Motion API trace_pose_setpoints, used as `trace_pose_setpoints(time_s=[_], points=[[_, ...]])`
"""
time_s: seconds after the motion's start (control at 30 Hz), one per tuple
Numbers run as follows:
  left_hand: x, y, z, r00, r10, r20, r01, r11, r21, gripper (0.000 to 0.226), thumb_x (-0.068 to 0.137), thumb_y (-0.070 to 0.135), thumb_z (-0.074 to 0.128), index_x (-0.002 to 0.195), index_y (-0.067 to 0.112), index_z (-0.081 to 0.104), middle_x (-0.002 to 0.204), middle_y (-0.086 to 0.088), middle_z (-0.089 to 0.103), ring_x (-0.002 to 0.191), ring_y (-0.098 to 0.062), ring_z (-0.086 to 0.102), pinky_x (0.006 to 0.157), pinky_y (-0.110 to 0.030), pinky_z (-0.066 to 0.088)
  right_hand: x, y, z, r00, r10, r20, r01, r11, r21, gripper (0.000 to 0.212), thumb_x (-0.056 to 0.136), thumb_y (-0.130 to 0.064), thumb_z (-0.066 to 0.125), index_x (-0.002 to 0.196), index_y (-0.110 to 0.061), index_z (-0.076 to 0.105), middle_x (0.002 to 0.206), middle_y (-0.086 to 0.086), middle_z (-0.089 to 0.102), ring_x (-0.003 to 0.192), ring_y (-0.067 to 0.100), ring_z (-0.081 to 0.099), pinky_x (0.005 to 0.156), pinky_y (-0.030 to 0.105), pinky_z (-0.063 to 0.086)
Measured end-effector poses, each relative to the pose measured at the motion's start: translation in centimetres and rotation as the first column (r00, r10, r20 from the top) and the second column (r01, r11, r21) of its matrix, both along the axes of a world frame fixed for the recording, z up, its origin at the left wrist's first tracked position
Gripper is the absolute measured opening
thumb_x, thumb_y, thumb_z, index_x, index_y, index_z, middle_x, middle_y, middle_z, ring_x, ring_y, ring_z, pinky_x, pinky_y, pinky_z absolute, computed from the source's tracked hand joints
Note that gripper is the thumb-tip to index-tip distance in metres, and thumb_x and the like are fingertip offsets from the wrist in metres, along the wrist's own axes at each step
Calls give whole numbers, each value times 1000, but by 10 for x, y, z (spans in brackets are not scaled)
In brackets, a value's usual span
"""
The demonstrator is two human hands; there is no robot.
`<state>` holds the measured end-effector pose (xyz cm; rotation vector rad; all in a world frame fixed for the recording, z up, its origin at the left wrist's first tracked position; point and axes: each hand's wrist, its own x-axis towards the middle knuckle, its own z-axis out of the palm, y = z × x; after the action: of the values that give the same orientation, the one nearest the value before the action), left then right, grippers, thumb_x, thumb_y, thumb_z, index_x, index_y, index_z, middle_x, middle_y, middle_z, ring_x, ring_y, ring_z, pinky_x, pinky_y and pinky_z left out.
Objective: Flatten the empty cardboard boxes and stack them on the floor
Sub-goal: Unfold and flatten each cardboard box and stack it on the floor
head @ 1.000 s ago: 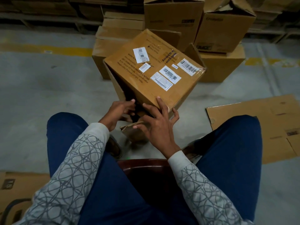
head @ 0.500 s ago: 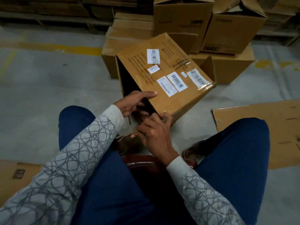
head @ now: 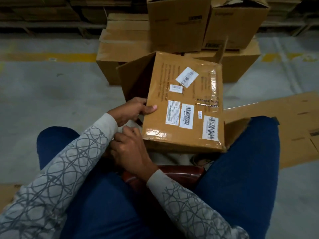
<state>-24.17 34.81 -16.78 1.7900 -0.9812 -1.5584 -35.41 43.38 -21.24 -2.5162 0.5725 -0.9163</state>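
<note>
I sit with a brown cardboard box (head: 186, 104) between my knees, its labelled and taped face turned up. One flap (head: 134, 78) stands open at its left end, another (head: 236, 130) at its right near my knee. My left hand (head: 136, 109) grips the box's left edge, thumb on the top face. My right hand (head: 129, 149) sits at the box's near-left corner with its fingers curled. Whatever those fingers hold is hidden. A flattened box (head: 293, 121) lies on the floor to the right.
Several upright cardboard boxes (head: 176, 25) are piled right behind the held one. Another flat piece of cardboard (head: 6, 192) lies at the lower left. A dark red seat edge (head: 183, 171) shows between my legs. Grey concrete floor (head: 51, 94) with a yellow line spreads to the left.
The box has turned and dropped lower between my knees, its labelled face now flatter. My left hand shifted onto its left edge, and my right hand slid to the near-left corner.
</note>
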Motion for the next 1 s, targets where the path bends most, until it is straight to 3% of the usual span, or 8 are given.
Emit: trace_pose_setpoints(time_s=[0.17, 0.3, 0.4, 0.5, 0.57, 0.73, 0.87, 1.0], points=[[-2, -6, -24, 958, 280, 66, -266, 948, -173, 26, 107, 32, 55, 127, 18, 65, 115, 0, 73, 93, -10, 71, 76, -20, 58, -28, -38, 26, 999, 43, 0, -42, 980, 195, 7, 83, -22, 80, 89, -19, 83, 95, -1, 77, 99, 25, 62, 88, 48, 43], [15, -4, -31, 923, 380, -66, -386, 914, -126, 40, 104, 45, 56, 135, 19, 63, 125, -4, 73, 108, -20, 73, 96, -40, 57, -99, -101, 56, 888, -449, 96, 386, 843, 375, 19, 95, -35, 74, 111, -26, 77, 121, -7, 71, 117, 13, 57, 103, 45, 43], [11, -7, -24, 882, 327, -339, -331, 942, 49, 45, 100, 48, 59, 134, 20, 63, 124, -7, 75, 110, -24, 74, 95, -42, 58, -135, -149, 48, 718, -669, -192, 605, 463, 647, 53, 93, -53, 71, 138, -31, 54, 142, 1, 51, 129, 17, 45, 107, 36, 35], [-3, -9, -14, 842, 287, -457, -282, 956, 80, 38, 100, 39, 61, 131, 17, 65, 122, -11, 75, 102, -26, 75, 81, -38, 64, -156, -179, 33, 810, -546, -212, 194, -92, 977, 75, 90, -53, 75, 146, -16, 41, 134, 16, 66, 111, 29, 72, 89, 44, 61], [-9, -9, -10, 834, 284, -473, -290, 955, 62, 38, 100, 31, 62, 133, 13, 64, 125, -14, 73, 101, -27, 75, 80, -39, 64, -164, -187, 36, 891, -416, -184, 80, -254, 964, 59, 94, -40, 74, 140, -8, 55, 120, 17, 75, 104, 32, 76, 87, 46, 63], [-6, -7, -14, 819, 406, -406, -439, 899, 14, 51, 108, 53, 38, 121, 13, 67, 107, -13, 79, 89, -23, 78, 67, -33, 64, -159, -195, 31, 867, -470, -165, 37, -270, 962, 70, 94, -67, 60, 136, -12, 62, 123, 18, 73, 111, 37, 73, 94, 55, 59], [9, -8, -33, 759, 565, -323, -533, 824, 191, 87, 97, 80, 21, 119, 10, 68, 106, -20, 77, 91, -34, 77, 70, -38, 61, -164, -199, 16, 627, -674, -391, 115, -417, 902, 84, 96, -80, 25, 125, -8, 55, 120, 20, 69, 113, 40, 69, 82, 55, 60], [12, -13, -42, 890, 416, -187, -401, 909, 114, 48, 111, 50, 32, 114, 16, 66, 77, 2, 79, 74, -15, 76, 59, -24, 58, -159, -198, -10, 677, -579, -455, 301, -346, 888, 81, 96, -76, 28, 134, -10, 54, 124, 21, 72, 109, 40, 71, 102, 55, 54]])
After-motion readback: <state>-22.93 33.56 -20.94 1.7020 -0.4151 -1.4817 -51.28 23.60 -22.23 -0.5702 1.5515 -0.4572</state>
